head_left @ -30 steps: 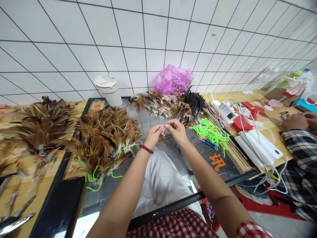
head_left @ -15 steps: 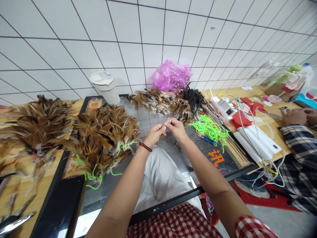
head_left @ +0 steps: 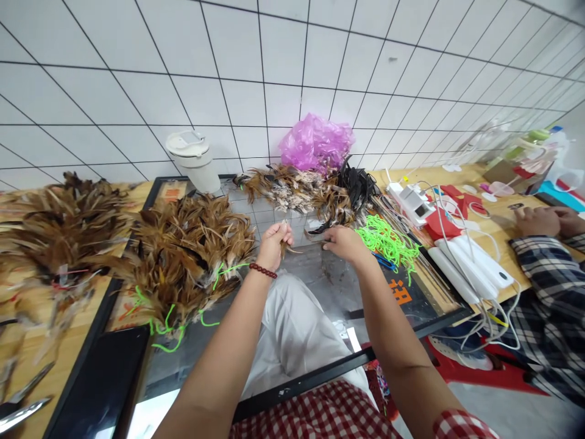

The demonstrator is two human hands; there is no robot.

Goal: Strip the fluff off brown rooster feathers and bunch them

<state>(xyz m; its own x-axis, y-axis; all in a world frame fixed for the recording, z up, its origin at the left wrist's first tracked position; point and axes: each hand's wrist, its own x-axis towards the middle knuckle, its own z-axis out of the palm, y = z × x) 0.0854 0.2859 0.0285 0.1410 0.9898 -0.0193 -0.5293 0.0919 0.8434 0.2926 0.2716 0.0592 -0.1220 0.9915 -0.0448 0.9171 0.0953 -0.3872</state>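
My left hand [head_left: 275, 245], with a dark red bead bracelet [head_left: 263, 270] at the wrist, is closed on a few brown feathers [head_left: 290, 249] whose tips stick out to the right. To its right, my right hand [head_left: 345, 244] pinches a dark curved feather [head_left: 314, 231] at its fingertips. Both hands are over the dark glass tabletop, a short gap apart. A pile of brown and white feathers [head_left: 292, 189] lies just beyond them. Left of my left hand spreads a big heap of brown feathers [head_left: 196, 244] with green cords among it.
Bright green cords [head_left: 388, 244] lie by my right forearm, near white chargers and cables [head_left: 475, 262]. A white cup [head_left: 194, 161] and a pink plastic bag [head_left: 316, 141] stand by the tiled wall. A black tablet-like slab [head_left: 100, 378] is at left. Another person's hands [head_left: 543, 221] rest at far right.
My hands were together at the fingertips and have drawn apart, the left slightly left, the right to the right. Feathers now show at both hands.
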